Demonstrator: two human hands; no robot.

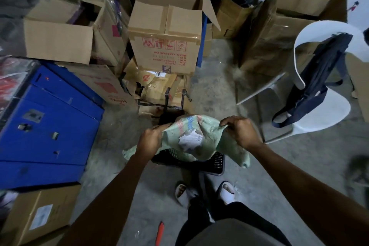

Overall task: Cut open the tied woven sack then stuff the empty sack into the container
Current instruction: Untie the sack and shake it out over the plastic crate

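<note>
A pale green woven sack [207, 142] with a torn white label hangs limp over a black perforated basket [216, 163] on the floor. My left hand [151, 138] grips the sack's left edge. My right hand [240, 131] pinches its upper right edge. The sack covers most of the basket's opening, and one corner droops past the basket's right side. A red-handled tool [159, 232] lies on the floor near my feet.
Open cardboard boxes [165, 32] stack up ahead and to the left. A blue panel [46, 126] lies at left. A white plastic chair [327, 94] with a dark bag [315, 86] stands at right. Flattened cardboard with black straps [161, 92] sits just beyond the basket.
</note>
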